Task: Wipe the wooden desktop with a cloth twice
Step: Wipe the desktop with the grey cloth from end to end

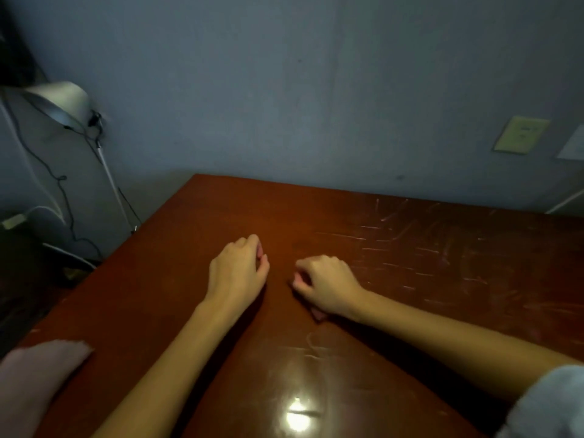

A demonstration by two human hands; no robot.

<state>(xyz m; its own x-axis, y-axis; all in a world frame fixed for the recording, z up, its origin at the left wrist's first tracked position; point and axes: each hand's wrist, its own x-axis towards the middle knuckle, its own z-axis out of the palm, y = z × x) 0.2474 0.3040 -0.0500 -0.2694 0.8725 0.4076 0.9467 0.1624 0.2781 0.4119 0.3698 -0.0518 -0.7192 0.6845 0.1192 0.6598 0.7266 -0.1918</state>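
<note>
Left hand (237, 267) and right hand (325, 284), both loosely curled and empty, rest mid-desk (410, 263); pink cloth (38, 374) lies at the desk's near-left edge.

We see the pale pink cloth (38, 377) cut off by the left and bottom edges. The table (410, 254) runs out of frame on the right and below. The curled fingers (298, 278) of the right hand (328, 287) hide its palm from us, so we cannot tell what its grip holds.
</note>
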